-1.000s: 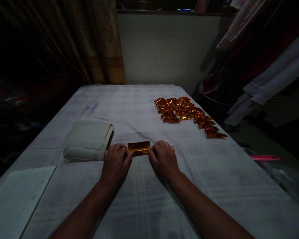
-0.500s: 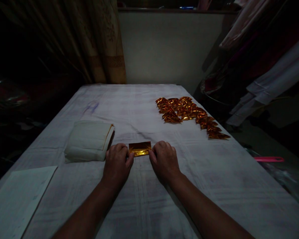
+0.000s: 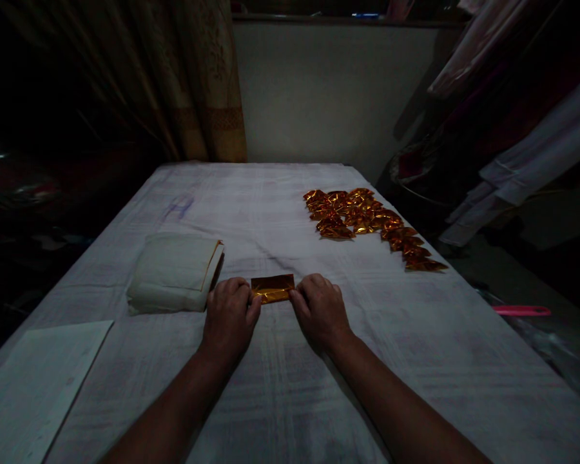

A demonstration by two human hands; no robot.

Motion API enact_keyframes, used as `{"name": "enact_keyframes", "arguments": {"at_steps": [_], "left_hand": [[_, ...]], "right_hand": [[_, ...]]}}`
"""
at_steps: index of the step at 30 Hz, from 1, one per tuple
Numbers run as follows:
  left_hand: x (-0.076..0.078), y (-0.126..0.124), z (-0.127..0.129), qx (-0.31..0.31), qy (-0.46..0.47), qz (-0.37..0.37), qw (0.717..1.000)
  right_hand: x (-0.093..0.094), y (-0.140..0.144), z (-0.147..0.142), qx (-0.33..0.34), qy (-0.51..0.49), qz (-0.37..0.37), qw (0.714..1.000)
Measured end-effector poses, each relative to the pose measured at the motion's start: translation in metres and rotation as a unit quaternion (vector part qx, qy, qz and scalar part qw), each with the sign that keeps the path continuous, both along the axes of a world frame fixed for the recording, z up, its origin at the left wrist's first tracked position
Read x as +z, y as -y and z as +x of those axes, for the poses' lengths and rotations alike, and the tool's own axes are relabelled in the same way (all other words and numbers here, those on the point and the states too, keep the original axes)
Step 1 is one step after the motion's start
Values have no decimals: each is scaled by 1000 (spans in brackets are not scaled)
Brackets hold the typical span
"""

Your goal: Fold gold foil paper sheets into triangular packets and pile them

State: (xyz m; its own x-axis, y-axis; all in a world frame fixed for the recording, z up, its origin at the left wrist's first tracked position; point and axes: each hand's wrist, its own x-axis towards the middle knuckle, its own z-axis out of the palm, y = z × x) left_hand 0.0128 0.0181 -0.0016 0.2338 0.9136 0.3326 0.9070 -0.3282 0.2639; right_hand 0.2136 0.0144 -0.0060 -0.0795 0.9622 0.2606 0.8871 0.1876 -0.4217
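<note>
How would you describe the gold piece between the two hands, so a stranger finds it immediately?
On the white-covered table, look at the near middle, between the left hand and right hand. The gold foil piece there is a single flat rectangle, unlike the small folded foil pieces heaped far right.

Since a second ago the small rectangular piece of gold foil (image 3: 272, 288) has grown narrower front to back, its near long edge now creased over, while the left hand (image 3: 229, 317) and right hand (image 3: 319, 308) have crept slightly closer onto its short ends.
</note>
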Motion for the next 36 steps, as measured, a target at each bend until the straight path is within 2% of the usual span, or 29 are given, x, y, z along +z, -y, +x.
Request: {"name": "enact_keyframes", "arguments": {"at_steps": [5,15,23,36], "left_hand": [[0,0,0,1,5,7,1000],[1,0,0,-1,5,0,1000],[1,-1,0,1,22,0,1000],[1,0,2,12,22,-13,1000]], "right_hand": [[-3,-1,4,30,-61,-2,998],[-1,1,-7,-19,7,7,1000],[-6,0,-1,-9,-30,17,999],[-4,1,-5,-32,-42,22,998]]}}
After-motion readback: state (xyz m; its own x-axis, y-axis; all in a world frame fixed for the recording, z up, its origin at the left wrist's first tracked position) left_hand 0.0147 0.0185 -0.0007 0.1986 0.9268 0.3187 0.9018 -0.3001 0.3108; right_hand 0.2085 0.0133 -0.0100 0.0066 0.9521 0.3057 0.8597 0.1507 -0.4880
